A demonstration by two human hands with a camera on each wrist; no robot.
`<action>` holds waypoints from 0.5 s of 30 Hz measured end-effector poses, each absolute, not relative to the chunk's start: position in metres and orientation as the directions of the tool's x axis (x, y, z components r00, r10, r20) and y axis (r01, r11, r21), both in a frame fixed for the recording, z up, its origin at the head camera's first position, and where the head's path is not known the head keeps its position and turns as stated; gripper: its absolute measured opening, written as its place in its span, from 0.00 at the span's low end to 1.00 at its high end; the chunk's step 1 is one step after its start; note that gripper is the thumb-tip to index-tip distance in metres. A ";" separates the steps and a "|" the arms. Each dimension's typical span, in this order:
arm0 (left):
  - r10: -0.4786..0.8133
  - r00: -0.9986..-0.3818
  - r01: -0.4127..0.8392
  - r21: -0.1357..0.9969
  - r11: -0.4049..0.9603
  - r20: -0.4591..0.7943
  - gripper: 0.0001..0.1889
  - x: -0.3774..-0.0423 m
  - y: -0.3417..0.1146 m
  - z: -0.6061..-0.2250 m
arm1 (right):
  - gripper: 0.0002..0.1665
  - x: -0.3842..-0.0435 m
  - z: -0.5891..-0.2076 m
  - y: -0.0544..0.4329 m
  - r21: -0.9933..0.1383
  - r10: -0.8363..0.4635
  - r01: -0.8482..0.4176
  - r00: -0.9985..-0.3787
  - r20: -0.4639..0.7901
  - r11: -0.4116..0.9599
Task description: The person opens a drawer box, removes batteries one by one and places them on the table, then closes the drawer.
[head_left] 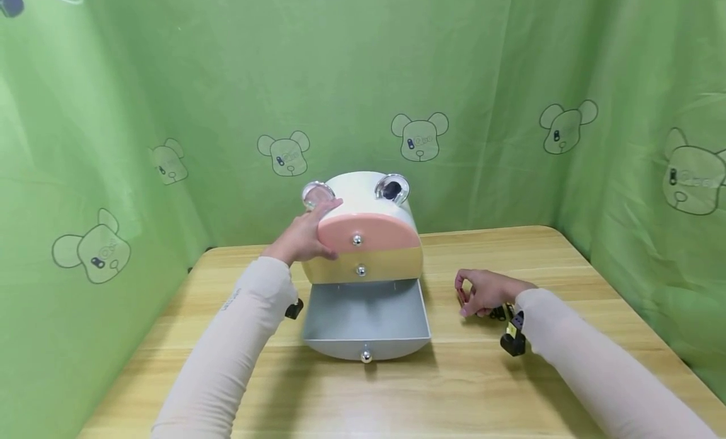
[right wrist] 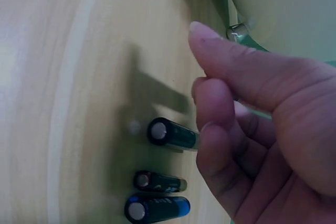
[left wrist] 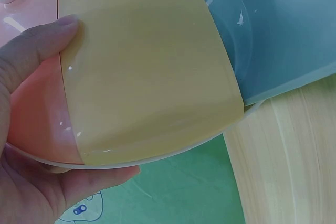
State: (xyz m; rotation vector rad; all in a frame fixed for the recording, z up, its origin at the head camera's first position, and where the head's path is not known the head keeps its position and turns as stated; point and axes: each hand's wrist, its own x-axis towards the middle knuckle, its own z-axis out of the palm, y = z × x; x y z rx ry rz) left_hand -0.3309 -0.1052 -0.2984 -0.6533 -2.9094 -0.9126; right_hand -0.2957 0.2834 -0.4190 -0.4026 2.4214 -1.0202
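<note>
A frog-faced drawer box (head_left: 368, 199) stands on the table, with a pink top drawer (head_left: 391, 231), a yellow middle drawer (left wrist: 152, 77) and a grey-blue bottom drawer (head_left: 368, 310) pulled out. My left hand (head_left: 303, 237) grips the box's left side, thumb on the front at the pink-yellow seam, fingers round the outer edge. Right of the box, my right hand (head_left: 486, 292) pinches a small red battery-like thing (head_left: 462, 296) between thumb and index finger, mostly hidden by them. Below that hand lie several dark batteries (right wrist: 157, 211), their silver ends showing in the right wrist view.
The wooden table (head_left: 471, 388) runs back to a green curtain (head_left: 340, 80) printed with bear heads, which also rises on both sides. A silver knob (head_left: 366, 356) sticks out from the bottom drawer's front. Round silver-rimmed eyes (head_left: 392, 189) stand up from the box's top.
</note>
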 end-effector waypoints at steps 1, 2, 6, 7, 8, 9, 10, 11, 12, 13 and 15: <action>0.387 -0.911 0.398 0.543 0.739 0.142 0.63 -0.331 -0.105 -0.298 | 0.26 -0.295 -0.420 0.283 -0.727 -0.443 -0.087 -0.840 -0.314 0.681; 0.389 -0.910 0.400 0.544 0.738 0.142 0.63 -0.331 -0.105 -0.298 | 0.25 -0.295 -0.421 0.283 -0.721 -0.438 -0.086 -0.840 -0.319 0.688; 0.393 -0.908 0.404 0.546 0.734 0.144 0.64 -0.331 -0.105 -0.298 | 0.25 -0.295 -0.422 0.281 -0.711 -0.429 -0.073 -0.839 -0.335 0.700; 0.393 -0.908 0.404 0.548 0.733 0.144 0.64 -0.331 -0.105 -0.298 | 0.25 -0.295 -0.422 0.281 -0.706 -0.427 -0.075 -0.838 -0.338 0.705; 0.391 -0.909 0.403 0.546 0.735 0.145 0.64 -0.331 -0.105 -0.298 | 0.25 -0.295 -0.422 0.280 -0.698 -0.421 -0.072 -0.840 -0.343 0.713; 0.391 -0.909 0.402 0.546 0.735 0.143 0.64 -0.331 -0.105 -0.298 | 0.25 -0.295 -0.422 0.280 -0.690 -0.414 -0.070 -0.842 -0.347 0.720; 0.392 -0.909 0.402 0.546 0.735 0.142 0.64 -0.331 -0.105 -0.297 | 0.25 -0.295 -0.423 0.279 -0.683 -0.406 -0.064 -0.843 -0.353 0.727; 0.392 -0.909 0.403 0.544 0.736 0.142 0.64 -0.332 -0.105 -0.298 | 0.25 -0.294 -0.423 0.279 -0.675 -0.398 -0.059 -0.844 -0.359 0.735; 0.392 -0.909 0.402 0.543 0.737 0.142 0.64 -0.332 -0.105 -0.298 | 0.25 -0.294 -0.423 0.278 -0.668 -0.391 -0.053 -0.844 -0.367 0.742; 0.391 -0.910 0.401 0.543 0.737 0.142 0.64 -0.332 -0.105 -0.298 | 0.24 -0.293 -0.423 0.278 -0.661 -0.384 -0.049 -0.845 -0.373 0.749; 0.390 -0.910 0.401 0.543 0.738 0.142 0.64 -0.333 -0.106 -0.299 | 0.24 -0.292 -0.424 0.277 -0.648 -0.369 -0.034 -0.845 -0.388 0.761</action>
